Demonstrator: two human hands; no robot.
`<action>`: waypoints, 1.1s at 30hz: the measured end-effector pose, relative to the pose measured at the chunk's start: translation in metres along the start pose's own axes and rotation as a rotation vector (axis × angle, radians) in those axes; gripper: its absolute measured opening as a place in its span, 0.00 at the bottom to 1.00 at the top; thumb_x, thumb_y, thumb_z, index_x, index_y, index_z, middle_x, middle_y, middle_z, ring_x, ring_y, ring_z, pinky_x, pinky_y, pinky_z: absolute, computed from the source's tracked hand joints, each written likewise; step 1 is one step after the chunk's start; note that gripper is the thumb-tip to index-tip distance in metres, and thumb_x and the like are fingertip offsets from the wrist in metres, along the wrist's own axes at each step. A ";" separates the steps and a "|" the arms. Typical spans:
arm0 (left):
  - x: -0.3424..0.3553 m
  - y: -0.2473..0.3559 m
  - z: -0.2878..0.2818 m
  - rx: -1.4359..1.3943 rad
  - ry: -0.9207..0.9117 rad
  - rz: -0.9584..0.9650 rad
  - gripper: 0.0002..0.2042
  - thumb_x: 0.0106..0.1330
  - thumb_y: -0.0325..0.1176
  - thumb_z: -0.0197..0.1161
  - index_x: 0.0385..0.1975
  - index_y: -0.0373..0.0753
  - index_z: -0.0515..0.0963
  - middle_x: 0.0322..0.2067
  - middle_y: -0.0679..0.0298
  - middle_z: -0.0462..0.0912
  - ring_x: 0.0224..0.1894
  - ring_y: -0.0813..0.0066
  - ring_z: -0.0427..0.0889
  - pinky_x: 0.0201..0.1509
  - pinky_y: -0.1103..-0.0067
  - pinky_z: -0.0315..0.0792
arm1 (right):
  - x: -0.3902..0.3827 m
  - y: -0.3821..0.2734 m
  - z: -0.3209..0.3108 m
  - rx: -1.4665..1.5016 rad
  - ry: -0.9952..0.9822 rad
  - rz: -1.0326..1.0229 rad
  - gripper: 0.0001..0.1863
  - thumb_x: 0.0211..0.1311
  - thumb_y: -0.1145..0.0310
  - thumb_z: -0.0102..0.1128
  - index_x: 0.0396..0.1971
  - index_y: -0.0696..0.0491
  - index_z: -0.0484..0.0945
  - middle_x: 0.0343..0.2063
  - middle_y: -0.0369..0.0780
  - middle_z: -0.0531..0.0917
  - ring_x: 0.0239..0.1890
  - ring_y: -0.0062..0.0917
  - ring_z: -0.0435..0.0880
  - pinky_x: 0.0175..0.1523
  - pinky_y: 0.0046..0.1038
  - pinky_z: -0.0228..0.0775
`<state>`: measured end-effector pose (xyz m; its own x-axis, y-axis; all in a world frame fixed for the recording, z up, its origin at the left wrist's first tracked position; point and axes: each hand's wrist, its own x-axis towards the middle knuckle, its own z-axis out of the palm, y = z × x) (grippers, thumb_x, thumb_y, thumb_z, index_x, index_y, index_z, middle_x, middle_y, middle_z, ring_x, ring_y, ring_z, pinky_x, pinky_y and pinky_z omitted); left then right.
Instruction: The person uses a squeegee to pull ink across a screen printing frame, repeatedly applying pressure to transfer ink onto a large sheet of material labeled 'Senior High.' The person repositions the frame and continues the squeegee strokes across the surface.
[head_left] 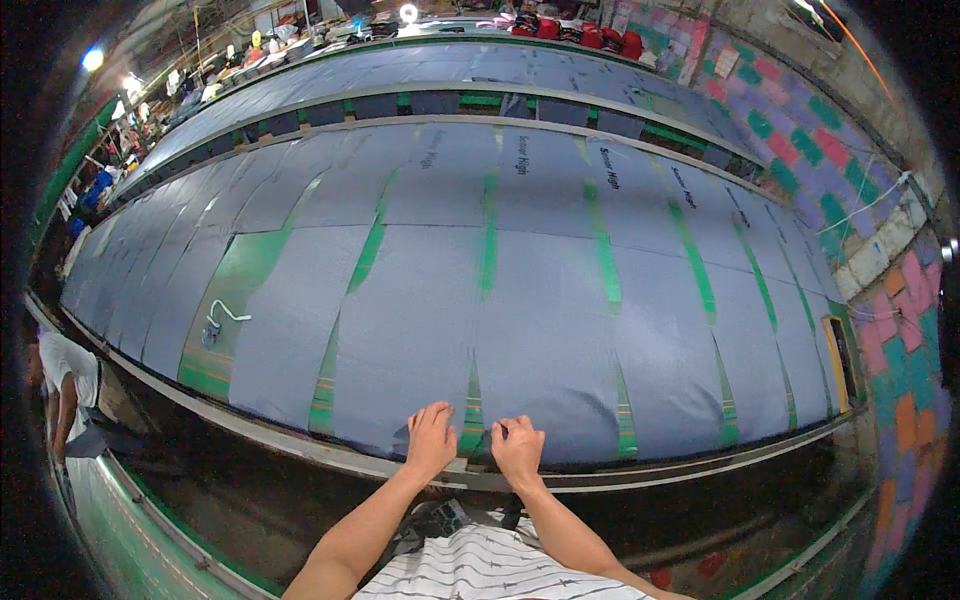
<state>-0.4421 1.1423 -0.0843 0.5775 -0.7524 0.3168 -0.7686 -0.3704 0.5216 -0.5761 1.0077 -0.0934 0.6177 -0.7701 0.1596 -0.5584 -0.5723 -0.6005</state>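
While standing at the lower edge of the frame, reaches onto the long green table (250,262). At lower centre, has left hand (431,440) with fingers bent over the near corner of one grey cloth panel (400,330), right hand (516,450) with fingers curled at the near corner of the neighbouring panel (545,330); cannot tell whether gripping cloth with either.

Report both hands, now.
Left hand: bent over the near edge of one grey panel; grip can't be told.
Right hand: curled at the neighbouring panel; grip can't be told.
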 end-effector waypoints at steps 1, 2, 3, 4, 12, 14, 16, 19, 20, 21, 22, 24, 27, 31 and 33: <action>-0.003 -0.012 -0.008 0.001 -0.012 0.002 0.20 0.57 0.25 0.63 0.51 0.34 0.77 0.54 0.57 0.76 0.57 0.56 0.74 0.61 0.60 0.64 | -0.005 -0.016 0.008 0.013 -0.008 0.013 0.13 0.63 0.60 0.63 0.34 0.54 0.88 0.33 0.43 0.83 0.39 0.40 0.81 0.46 0.42 0.65; -0.006 -0.023 -0.015 0.001 -0.024 0.004 0.19 0.57 0.26 0.63 0.51 0.33 0.77 0.54 0.57 0.76 0.57 0.56 0.74 0.61 0.60 0.63 | -0.008 -0.030 0.014 0.025 -0.015 0.028 0.13 0.64 0.59 0.64 0.33 0.54 0.88 0.33 0.43 0.83 0.39 0.40 0.82 0.46 0.42 0.65; -0.009 -0.034 -0.020 0.002 -0.041 0.006 0.19 0.57 0.26 0.63 0.51 0.34 0.77 0.54 0.57 0.76 0.58 0.57 0.74 0.61 0.60 0.63 | -0.009 -0.041 0.019 0.017 -0.036 0.058 0.13 0.64 0.59 0.64 0.34 0.54 0.88 0.33 0.43 0.83 0.40 0.40 0.82 0.46 0.42 0.65; -0.012 -0.043 -0.024 0.006 -0.062 0.010 0.19 0.57 0.26 0.62 0.51 0.34 0.77 0.55 0.57 0.76 0.58 0.57 0.73 0.61 0.60 0.63 | -0.013 -0.051 0.025 0.013 -0.056 0.091 0.14 0.64 0.58 0.64 0.34 0.54 0.88 0.33 0.43 0.84 0.40 0.40 0.82 0.47 0.42 0.65; -0.022 -0.073 -0.039 -0.023 -0.112 0.071 0.19 0.58 0.27 0.62 0.51 0.33 0.77 0.55 0.57 0.76 0.59 0.57 0.73 0.63 0.59 0.62 | -0.024 -0.070 0.053 -0.019 0.009 0.169 0.14 0.66 0.59 0.64 0.31 0.56 0.85 0.33 0.43 0.84 0.40 0.41 0.82 0.47 0.42 0.64; -0.023 -0.073 -0.038 -0.023 -0.118 0.076 0.19 0.59 0.27 0.62 0.52 0.33 0.77 0.55 0.56 0.76 0.60 0.57 0.73 0.64 0.59 0.62 | -0.023 -0.070 0.055 -0.005 0.048 0.152 0.13 0.66 0.60 0.63 0.30 0.56 0.85 0.32 0.43 0.83 0.39 0.41 0.81 0.47 0.42 0.65; -0.020 -0.073 -0.039 -0.037 -0.133 0.069 0.19 0.59 0.27 0.61 0.52 0.33 0.78 0.55 0.57 0.76 0.60 0.57 0.73 0.64 0.58 0.62 | -0.022 -0.073 0.054 -0.006 0.046 0.165 0.13 0.67 0.61 0.63 0.30 0.56 0.85 0.32 0.44 0.83 0.39 0.42 0.81 0.46 0.43 0.65; -0.019 -0.070 -0.042 -0.053 -0.146 0.060 0.19 0.60 0.27 0.61 0.52 0.33 0.78 0.56 0.57 0.76 0.60 0.57 0.73 0.65 0.58 0.61 | -0.022 -0.072 0.053 0.002 0.051 0.181 0.13 0.67 0.61 0.62 0.31 0.56 0.85 0.32 0.45 0.83 0.39 0.43 0.81 0.46 0.43 0.65; -0.018 -0.069 -0.042 -0.059 -0.149 0.057 0.19 0.60 0.27 0.61 0.52 0.33 0.78 0.56 0.57 0.76 0.60 0.57 0.73 0.65 0.58 0.61 | -0.022 -0.071 0.053 0.005 0.054 0.186 0.13 0.67 0.62 0.62 0.31 0.56 0.85 0.32 0.45 0.83 0.39 0.43 0.81 0.46 0.44 0.65; -0.018 -0.069 -0.042 -0.053 -0.145 0.060 0.18 0.60 0.27 0.61 0.52 0.32 0.78 0.56 0.56 0.76 0.60 0.57 0.73 0.65 0.58 0.61 | -0.022 -0.071 0.055 0.008 0.056 0.192 0.13 0.67 0.62 0.62 0.31 0.56 0.85 0.33 0.45 0.83 0.39 0.43 0.81 0.47 0.44 0.65; -0.018 -0.069 -0.042 -0.050 -0.141 0.062 0.18 0.60 0.27 0.61 0.52 0.32 0.78 0.56 0.56 0.76 0.60 0.57 0.73 0.65 0.58 0.61 | -0.021 -0.071 0.056 0.007 0.058 0.197 0.13 0.67 0.62 0.62 0.31 0.56 0.85 0.33 0.45 0.83 0.39 0.43 0.81 0.47 0.44 0.66; -0.018 -0.067 -0.039 -0.040 -0.132 0.067 0.18 0.60 0.27 0.61 0.51 0.32 0.78 0.56 0.56 0.76 0.60 0.57 0.73 0.64 0.59 0.62 | -0.022 -0.068 0.055 0.016 0.063 0.203 0.13 0.67 0.62 0.62 0.31 0.57 0.85 0.33 0.46 0.83 0.39 0.43 0.81 0.47 0.44 0.66; -0.018 -0.065 -0.039 -0.020 -0.118 0.074 0.18 0.59 0.27 0.61 0.51 0.32 0.78 0.55 0.56 0.76 0.60 0.57 0.73 0.63 0.59 0.62 | -0.021 -0.069 0.052 0.045 0.072 0.202 0.13 0.67 0.62 0.62 0.31 0.57 0.84 0.32 0.46 0.82 0.39 0.43 0.81 0.47 0.44 0.66; -0.019 -0.064 -0.038 -0.023 -0.121 0.059 0.18 0.59 0.27 0.61 0.51 0.32 0.78 0.55 0.56 0.76 0.60 0.57 0.73 0.64 0.59 0.62 | -0.023 -0.064 0.053 0.077 0.065 0.206 0.12 0.65 0.62 0.64 0.33 0.57 0.84 0.33 0.45 0.81 0.39 0.42 0.80 0.47 0.44 0.66; -0.019 -0.065 -0.037 -0.017 -0.129 0.043 0.19 0.59 0.27 0.61 0.51 0.33 0.77 0.56 0.56 0.76 0.60 0.57 0.72 0.64 0.58 0.62 | -0.022 -0.066 0.049 0.099 0.099 0.179 0.12 0.64 0.63 0.66 0.36 0.57 0.83 0.35 0.45 0.81 0.40 0.42 0.80 0.47 0.43 0.66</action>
<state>-0.3933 1.2011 -0.0947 0.5031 -0.8315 0.2356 -0.7866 -0.3277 0.5234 -0.5258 1.0761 -0.0963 0.4532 -0.8837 0.1166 -0.5941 -0.3970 -0.6996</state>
